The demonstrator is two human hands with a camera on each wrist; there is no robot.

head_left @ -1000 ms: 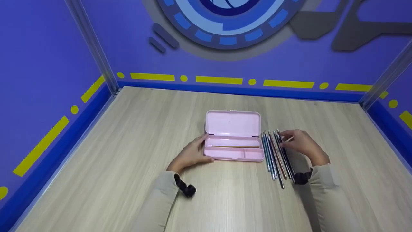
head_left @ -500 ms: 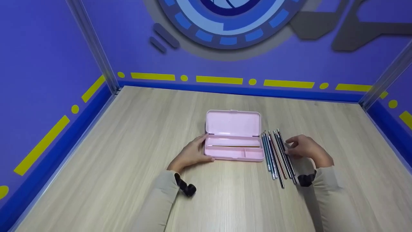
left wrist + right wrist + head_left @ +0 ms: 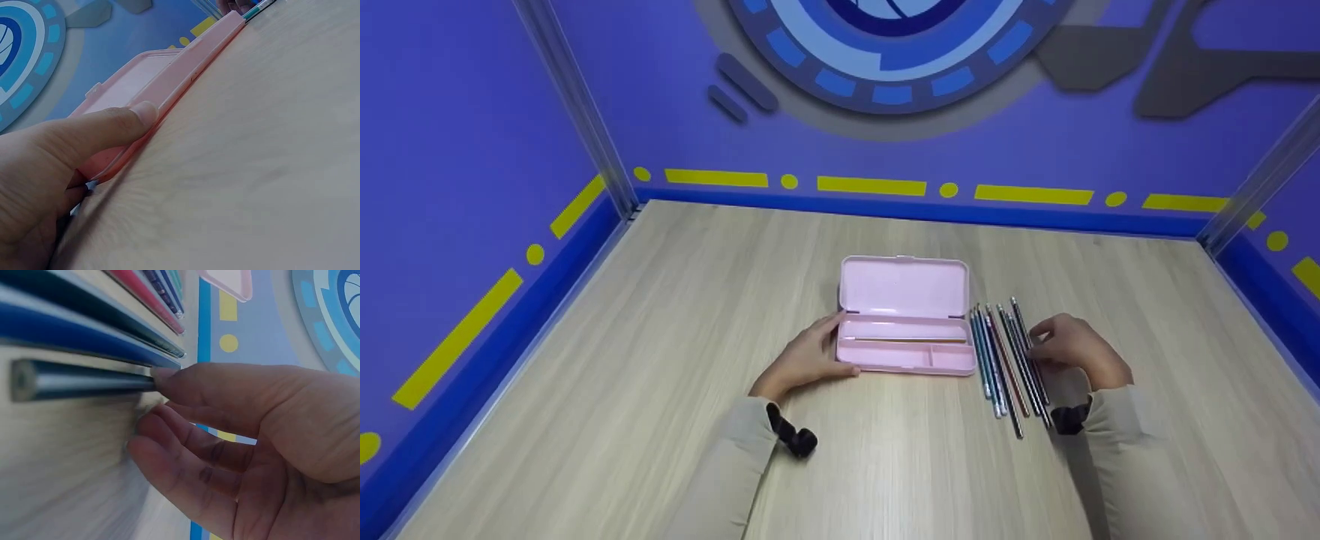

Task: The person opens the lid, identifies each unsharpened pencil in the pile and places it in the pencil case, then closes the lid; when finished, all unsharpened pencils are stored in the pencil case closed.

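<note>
A pink pencil case [image 3: 904,285] lies with its lid raised, and one pencil [image 3: 907,340] rests in its long compartment. My left hand [image 3: 804,358] grips the case's left end; in the left wrist view its thumb [image 3: 121,126] presses the front wall. Right of the case, several pencils [image 3: 990,352] lie side by side on the table. My right hand [image 3: 1076,349] is at the row's right edge, where it pinches a dark pencil [image 3: 84,381] by thumb and fingers. That pencil lies slightly apart from its neighbours, close over the table in the right wrist view.
The wooden table [image 3: 675,315] is bounded by a blue-purple back wall [image 3: 810,157] and side walls with yellow markings. Black straps with small camera mounts [image 3: 799,441] sit on both wrists, below long beige sleeves [image 3: 720,465].
My right hand has drawn back slightly to the right and toward me, and the outermost dark pencil now stands apart from the row. The left hand and the case have stayed put.
</note>
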